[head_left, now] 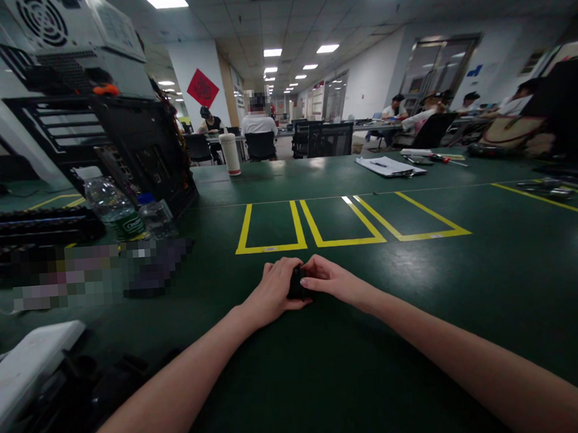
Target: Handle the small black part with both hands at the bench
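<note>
Between my two hands, over the dark green table [328,346], is a small black object [297,283]. Its kind is hard to make out, since my fingers cover much of it. My left hand [275,288] wraps it from the left, fingers over its top and thumb along the near side. From the right, my right hand [330,281] closes on it with thumb and bent fingers. Just beyond my hands lie three yellow tape outlines [271,249] on the tabletop.
At the left stand a computer case [140,148], plastic bottles [115,205] and a white power strip [36,356]. A white tumbler [230,154] is at the far edge. Papers [389,166] and a screwdriver [446,158] lie back right. Several people sit in the background.
</note>
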Tool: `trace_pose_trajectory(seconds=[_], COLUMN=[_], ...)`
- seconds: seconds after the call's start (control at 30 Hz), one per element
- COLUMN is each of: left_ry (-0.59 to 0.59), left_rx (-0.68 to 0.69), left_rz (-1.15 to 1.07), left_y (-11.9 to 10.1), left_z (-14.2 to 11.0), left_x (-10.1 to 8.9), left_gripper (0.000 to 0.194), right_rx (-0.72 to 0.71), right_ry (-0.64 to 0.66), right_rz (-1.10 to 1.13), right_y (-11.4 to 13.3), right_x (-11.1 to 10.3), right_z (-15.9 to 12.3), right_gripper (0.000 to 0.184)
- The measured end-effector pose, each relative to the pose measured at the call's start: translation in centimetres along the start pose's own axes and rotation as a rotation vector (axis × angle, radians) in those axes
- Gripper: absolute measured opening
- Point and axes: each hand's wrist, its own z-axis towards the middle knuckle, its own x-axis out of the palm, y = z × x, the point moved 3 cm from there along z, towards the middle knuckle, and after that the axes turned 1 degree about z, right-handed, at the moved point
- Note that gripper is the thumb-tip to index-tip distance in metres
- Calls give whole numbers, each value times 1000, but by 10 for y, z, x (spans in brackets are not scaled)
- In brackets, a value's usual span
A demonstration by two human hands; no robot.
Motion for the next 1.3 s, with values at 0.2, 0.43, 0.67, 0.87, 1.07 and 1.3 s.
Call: trace_pose_trajectory(seconds=[0.2, 0.43, 0.67, 0.87, 1.07, 1.3], left_ry=[-5, -51, -33, -15, -15, -15], left_rx=[3, 0, 16, 12, 11, -1], left_rz=[9, 9, 4, -6, -5, -14], left_y=[1, 9, 5, 0, 3, 3], left_z=[0, 1, 0, -1, 0, 0], left_x=[0, 9, 4, -2, 2, 2], left_gripper=[53, 60, 55, 54, 55, 54], right_rx=[-52, -22, -23, -26, -11, -25], right_ry=[22, -54, 27, -17, -54, 4], right_rz=[30, 17, 85, 60, 42, 52], right_y=[2, 1, 2, 2, -2, -4], right_x=[2, 1, 0, 1, 0, -1], right_z=[-3, -1, -1, -3, -1, 1], right_gripper=[30, 25, 27, 24, 26, 29])
